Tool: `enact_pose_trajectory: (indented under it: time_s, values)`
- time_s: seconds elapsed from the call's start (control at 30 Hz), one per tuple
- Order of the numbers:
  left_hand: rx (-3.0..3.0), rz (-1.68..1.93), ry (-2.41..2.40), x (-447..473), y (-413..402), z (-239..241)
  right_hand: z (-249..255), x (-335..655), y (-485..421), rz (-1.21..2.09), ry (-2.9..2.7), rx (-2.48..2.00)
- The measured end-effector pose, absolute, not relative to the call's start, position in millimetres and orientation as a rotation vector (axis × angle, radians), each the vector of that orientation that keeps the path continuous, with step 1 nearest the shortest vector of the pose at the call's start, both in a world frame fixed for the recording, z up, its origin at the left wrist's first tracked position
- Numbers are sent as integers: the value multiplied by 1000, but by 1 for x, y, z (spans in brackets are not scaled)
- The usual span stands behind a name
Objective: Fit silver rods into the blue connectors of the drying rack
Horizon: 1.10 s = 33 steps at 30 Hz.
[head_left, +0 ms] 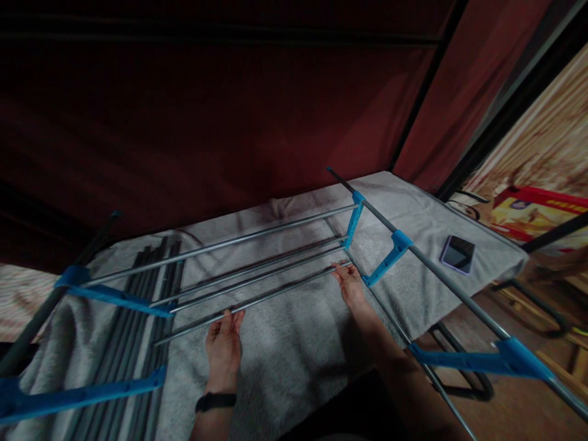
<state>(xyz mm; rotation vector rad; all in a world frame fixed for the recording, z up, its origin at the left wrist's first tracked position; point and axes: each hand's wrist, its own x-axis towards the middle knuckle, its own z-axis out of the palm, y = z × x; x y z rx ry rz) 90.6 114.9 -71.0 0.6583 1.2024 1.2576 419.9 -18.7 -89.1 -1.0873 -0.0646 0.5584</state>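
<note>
A rack of grey metal rods (pixel 257 257) and blue plastic connectors (pixel 388 257) lies partly assembled on a grey towel (pixel 294 343). My left hand (pixel 224 349), with a black band on the wrist, pinches the nearest loose rod (pixel 275 293) near its left part. My right hand (pixel 351 286) holds the same rod's right end close to a blue connector. The rod runs slanted between the two side frames.
A bundle of spare grey rods (pixel 138 318) lies on the towel at the left. A phone (pixel 457 253) rests on the towel's right corner. Dark red fabric panels stand behind. A red and yellow box (pixel 533 214) sits at the right.
</note>
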Motion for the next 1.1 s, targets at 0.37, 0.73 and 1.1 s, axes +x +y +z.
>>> enact_pose_trajectory:
  time_s: [0.37,0.73,1.1]
  values:
    - [708,1221,1232,95,112,-58,-81,418,-16,591,-44,-1135]
    - [595,1196,1213,95,110,-59,-86,375,-1,795,-11,-1130]
    - [525,1187,1165,95,106,-61,-99,373,-3,780,-86,-1210]
